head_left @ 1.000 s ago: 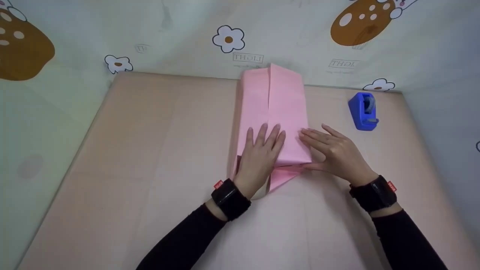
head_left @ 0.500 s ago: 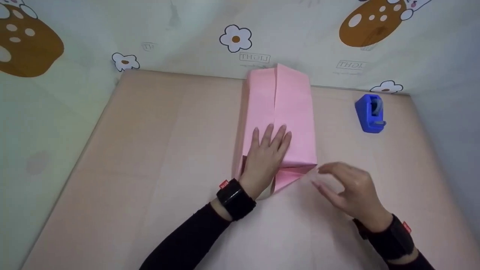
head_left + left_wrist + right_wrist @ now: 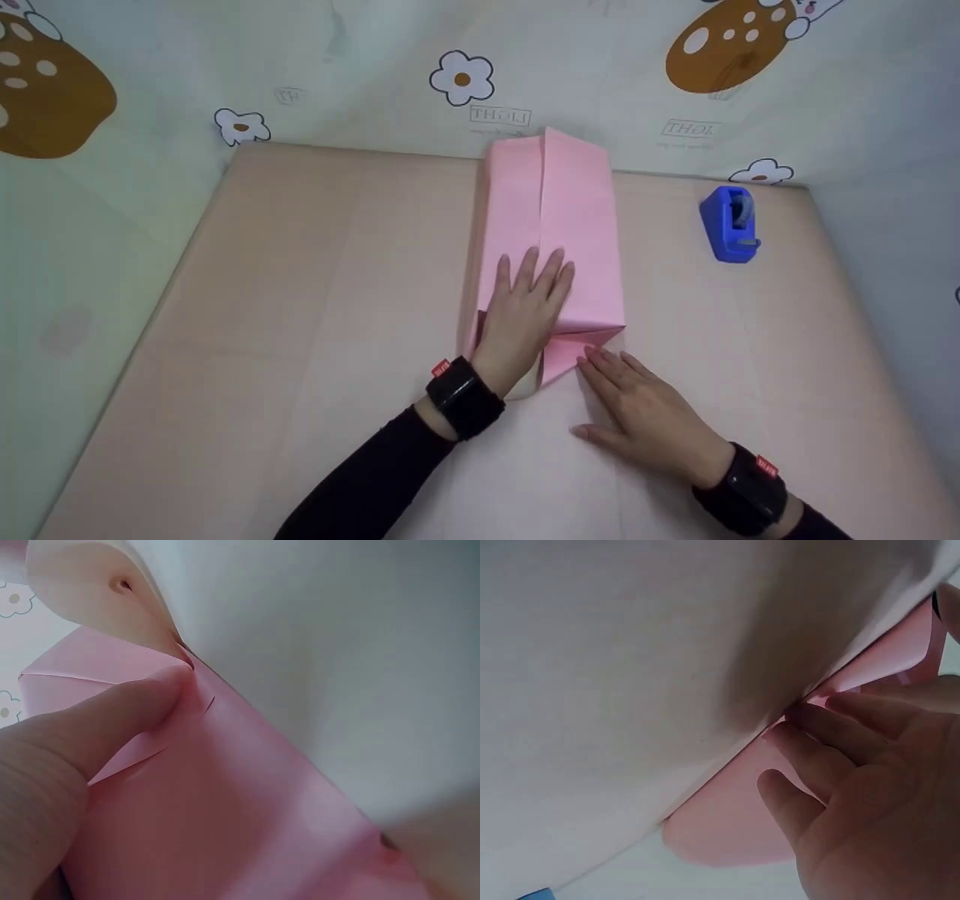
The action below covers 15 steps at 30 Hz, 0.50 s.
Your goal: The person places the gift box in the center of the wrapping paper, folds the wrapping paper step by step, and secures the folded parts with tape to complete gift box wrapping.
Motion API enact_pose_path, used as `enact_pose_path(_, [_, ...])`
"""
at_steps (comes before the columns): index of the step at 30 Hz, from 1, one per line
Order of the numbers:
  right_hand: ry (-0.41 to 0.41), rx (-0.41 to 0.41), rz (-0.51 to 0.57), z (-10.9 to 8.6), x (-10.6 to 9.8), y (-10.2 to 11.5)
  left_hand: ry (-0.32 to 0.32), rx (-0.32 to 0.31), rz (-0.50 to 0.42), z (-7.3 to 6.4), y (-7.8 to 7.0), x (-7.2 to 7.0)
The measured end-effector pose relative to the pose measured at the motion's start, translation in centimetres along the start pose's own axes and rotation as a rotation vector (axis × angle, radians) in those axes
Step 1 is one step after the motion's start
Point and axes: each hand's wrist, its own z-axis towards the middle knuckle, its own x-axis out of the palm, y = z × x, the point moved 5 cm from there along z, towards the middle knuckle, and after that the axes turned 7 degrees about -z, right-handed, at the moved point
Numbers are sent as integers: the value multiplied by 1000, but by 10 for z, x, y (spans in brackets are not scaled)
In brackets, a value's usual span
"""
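Observation:
A long box-shaped parcel in pink paper (image 3: 581, 225) lies on the table, with a paper seam running along its top. My left hand (image 3: 519, 322) rests on the near part of the parcel, fingers spread and straight. In the left wrist view, a digit (image 3: 112, 720) presses on the pink paper. At the parcel's near end a folded pink flap (image 3: 564, 354) sticks out toward me. My right hand (image 3: 649, 412) has its straight fingertips on that flap, thumb held apart. The right wrist view shows those fingers (image 3: 810, 757) against the pink paper.
A blue tape dispenser (image 3: 729, 225) stands at the back right of the table. The table (image 3: 300, 300) has a pale pinkish covering. Behind it hangs a patterned cloth (image 3: 360, 82) with flowers and brown spotted shapes, which the parcel's far end reaches.
My right hand has left the parcel's right side, swung out to the right, then come to the near flap. My left hand has stayed on the parcel.

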Motion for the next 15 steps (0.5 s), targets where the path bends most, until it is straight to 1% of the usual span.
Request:
enact_pose_path(3, [12, -1, 12, 1, 1, 6, -4, 2, 5, 0, 0, 0])
enact_pose_path(6, [47, -16, 22, 2, 2, 14, -7, 5, 5, 0, 1, 0])
enact_pose_path(10, [101, -48, 24, 4, 4, 31, -11, 1, -3, 0, 1, 0])
enact_pose_path(15, [123, -101, 18, 4, 5, 54, -23, -3, 2, 0, 0, 0])
